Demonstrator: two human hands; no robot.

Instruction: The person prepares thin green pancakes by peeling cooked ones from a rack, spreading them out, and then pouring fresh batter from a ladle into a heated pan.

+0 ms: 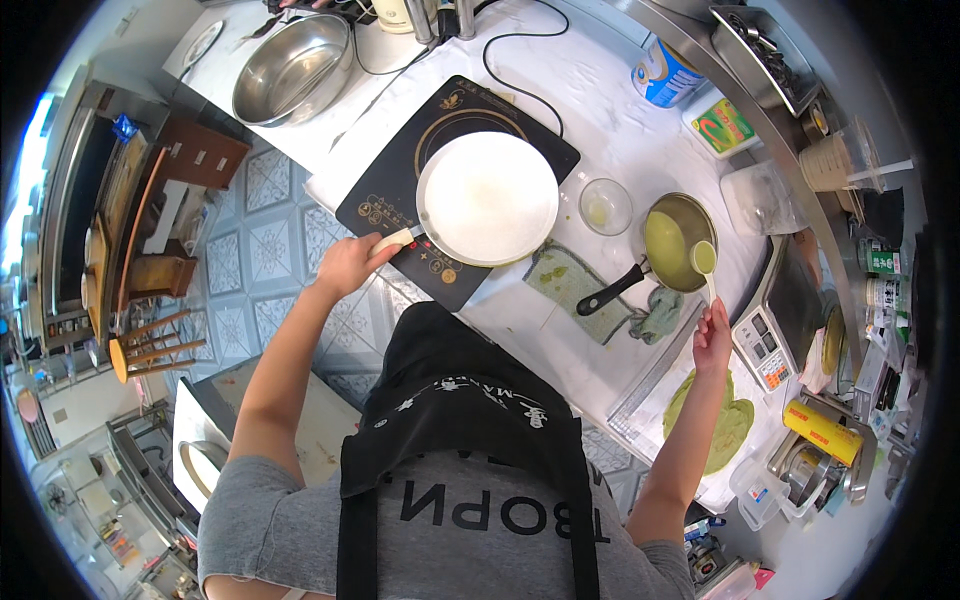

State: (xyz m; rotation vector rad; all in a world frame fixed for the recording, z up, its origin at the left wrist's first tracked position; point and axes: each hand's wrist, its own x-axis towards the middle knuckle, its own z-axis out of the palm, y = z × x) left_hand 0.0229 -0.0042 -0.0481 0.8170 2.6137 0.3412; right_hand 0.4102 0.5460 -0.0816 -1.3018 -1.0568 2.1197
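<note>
My left hand (349, 264) grips the cream handle of a white frying pan (487, 196). The pan is over a black induction cooktop (390, 196), and its pale inside shows no food. In my right hand (712, 336) is a small white ladle (703, 259) with green batter in its bowl. The ladle is above the rim of a metal saucepan (681, 214) that holds more green batter (664, 241). The saucepan's black handle (611, 291) points toward me. Beside it stands a small glass bowl (606, 206) with a little yellowish matter inside.
A damp cloth (577, 292) lies under the saucepan handle. Thin green pancakes (709, 420) rest on a white surface by my right forearm. A digital scale (772, 345) stands at the right. A large steel bowl with a whisk (294, 71) sits far left; a cord (525, 34) crosses the back.
</note>
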